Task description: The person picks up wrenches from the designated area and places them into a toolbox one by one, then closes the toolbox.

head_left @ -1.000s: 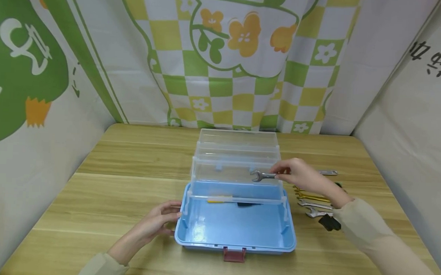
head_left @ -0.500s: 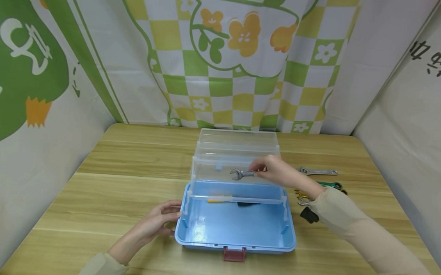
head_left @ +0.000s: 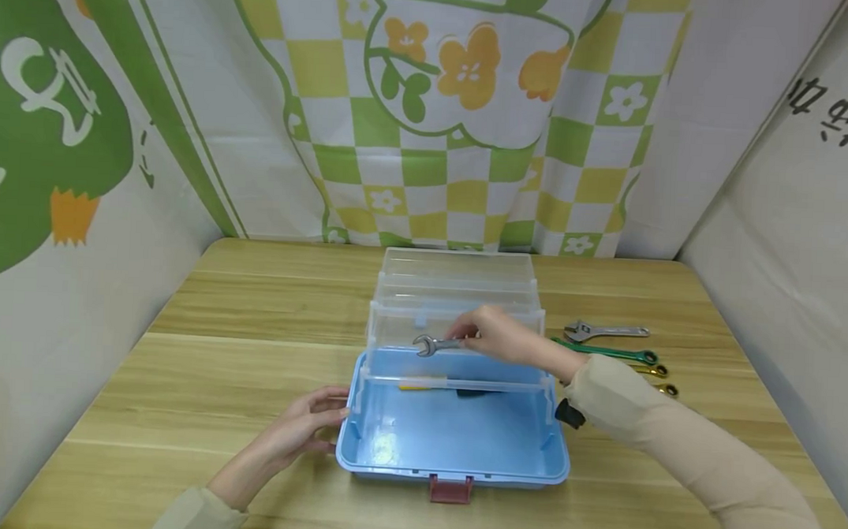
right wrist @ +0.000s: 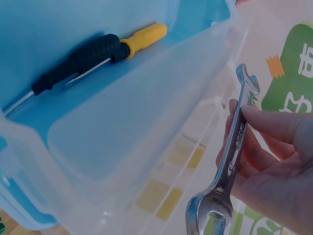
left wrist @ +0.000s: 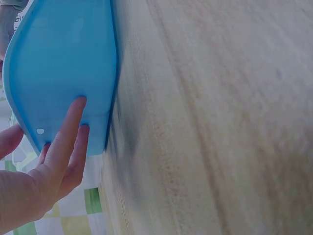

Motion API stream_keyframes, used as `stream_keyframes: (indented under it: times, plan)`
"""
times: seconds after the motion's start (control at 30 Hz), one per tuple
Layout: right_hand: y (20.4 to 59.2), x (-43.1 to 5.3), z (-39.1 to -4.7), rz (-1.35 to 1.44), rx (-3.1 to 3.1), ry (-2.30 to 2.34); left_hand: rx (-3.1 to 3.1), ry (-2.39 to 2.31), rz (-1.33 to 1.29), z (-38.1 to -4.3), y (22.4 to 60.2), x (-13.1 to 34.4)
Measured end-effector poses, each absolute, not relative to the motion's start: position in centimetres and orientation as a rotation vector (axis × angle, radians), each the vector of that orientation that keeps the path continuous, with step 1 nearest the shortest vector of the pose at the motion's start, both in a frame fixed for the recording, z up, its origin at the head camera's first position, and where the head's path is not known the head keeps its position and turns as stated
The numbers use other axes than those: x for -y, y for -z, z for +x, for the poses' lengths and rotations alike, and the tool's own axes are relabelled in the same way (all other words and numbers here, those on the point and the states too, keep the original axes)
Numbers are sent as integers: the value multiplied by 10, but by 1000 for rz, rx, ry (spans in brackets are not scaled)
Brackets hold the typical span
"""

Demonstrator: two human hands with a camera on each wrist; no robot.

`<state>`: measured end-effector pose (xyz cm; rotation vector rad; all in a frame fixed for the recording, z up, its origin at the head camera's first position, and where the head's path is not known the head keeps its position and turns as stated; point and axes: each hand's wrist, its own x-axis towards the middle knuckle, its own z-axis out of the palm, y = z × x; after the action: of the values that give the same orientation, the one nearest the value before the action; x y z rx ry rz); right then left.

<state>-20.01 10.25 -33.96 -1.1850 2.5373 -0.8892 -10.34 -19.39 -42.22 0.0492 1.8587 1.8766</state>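
**While the wrench hangs over the clear tray, the right hand pinches it**

Although fingers hide part of it in the head view, its long axis roughly follows the blue toolbox's front edge, the exposed end pointing left from the right hand. The left hand, farther from it, rests extended fingers against the toolbox's left outer wall. Beneath is a wooden table; a checked curtain hangs behind.
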Motion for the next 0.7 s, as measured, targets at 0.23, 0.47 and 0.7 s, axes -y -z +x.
stream_keyframes:
  times: [0.23, 0.47, 0.7]
  plan:
    - [347, -96, -201, -1132, -2540, 854, -1871, -1874, 49, -104, 424, 194]
    - [351, -93, -202, -1087, -2554, 851, -1881, -1865, 35, -104, 423, 194]
    - [355, -91, -205, -1085, -2565, 861, -1882, -1862, 38, -103, 424, 193]
